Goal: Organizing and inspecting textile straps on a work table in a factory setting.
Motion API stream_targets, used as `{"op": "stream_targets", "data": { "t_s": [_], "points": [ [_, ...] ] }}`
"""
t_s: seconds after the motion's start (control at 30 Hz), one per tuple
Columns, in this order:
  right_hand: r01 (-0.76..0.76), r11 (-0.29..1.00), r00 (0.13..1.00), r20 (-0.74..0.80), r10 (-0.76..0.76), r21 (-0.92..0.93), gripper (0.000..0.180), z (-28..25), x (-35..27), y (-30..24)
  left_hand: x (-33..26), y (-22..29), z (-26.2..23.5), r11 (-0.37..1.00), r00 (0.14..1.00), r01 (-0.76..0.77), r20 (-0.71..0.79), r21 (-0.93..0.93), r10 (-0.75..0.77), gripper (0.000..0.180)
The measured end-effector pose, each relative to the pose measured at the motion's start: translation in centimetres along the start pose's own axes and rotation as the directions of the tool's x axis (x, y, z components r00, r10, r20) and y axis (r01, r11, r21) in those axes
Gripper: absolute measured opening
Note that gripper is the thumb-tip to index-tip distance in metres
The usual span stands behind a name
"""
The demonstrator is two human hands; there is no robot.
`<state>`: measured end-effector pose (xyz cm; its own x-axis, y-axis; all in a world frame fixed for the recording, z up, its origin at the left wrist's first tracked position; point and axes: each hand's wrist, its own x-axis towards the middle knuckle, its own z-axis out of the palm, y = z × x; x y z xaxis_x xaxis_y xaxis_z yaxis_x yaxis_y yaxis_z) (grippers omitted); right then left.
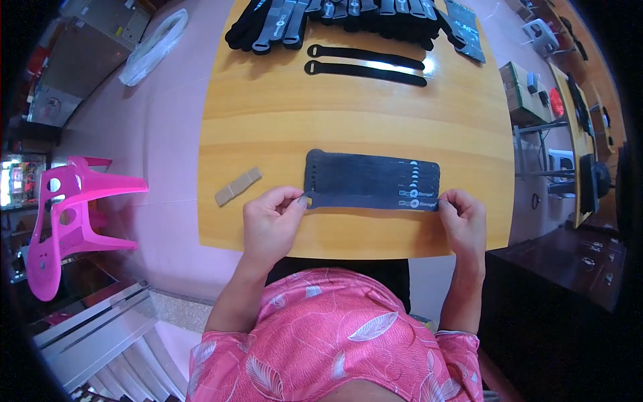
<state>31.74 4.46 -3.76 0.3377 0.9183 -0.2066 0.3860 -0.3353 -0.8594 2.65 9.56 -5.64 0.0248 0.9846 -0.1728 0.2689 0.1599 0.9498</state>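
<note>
Several dark hook-and-loop straps (365, 175) lie overlapped like shingles on the wooden table, pale printing showing along their right ends. My left hand (273, 218) pinches the looped left end of the nearest strap (362, 200). At that strap's other end, the thumb and fingers of my right hand (463, 218) are closed on its tip. The strap is stretched straight between both hands, along the near edge of the overlapped row. Left of the row, beside my left hand, is a small folded brown cardboard piece (238, 187).
Two single black straps (365, 70) lie farther back on the table (268, 120). Behind them is a big pile of straps (375, 23), with a grey-blue packet (467, 33) at its right. A pink stool (74, 214) lies on its side on the floor at left.
</note>
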Motion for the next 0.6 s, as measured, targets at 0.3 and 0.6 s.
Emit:
{"op": "stream_targets", "data": {
  "t_s": [0.3,0.6],
  "points": [
    [-0.033,0.972,0.999,-0.012,0.032,-0.234,0.016,0.4,1.4,-0.2,0.9,0.4,0.8,0.994,0.993,0.111,-0.041,0.005,-0.111,0.004],
    [-0.078,0.978,0.996,0.019,0.083,-0.193,0.014,0.0,1.9,-0.3,1.0,0.3,1.2,0.990,0.998,0.028,-0.058,0.137,-0.020,0.005]
  ]
}}
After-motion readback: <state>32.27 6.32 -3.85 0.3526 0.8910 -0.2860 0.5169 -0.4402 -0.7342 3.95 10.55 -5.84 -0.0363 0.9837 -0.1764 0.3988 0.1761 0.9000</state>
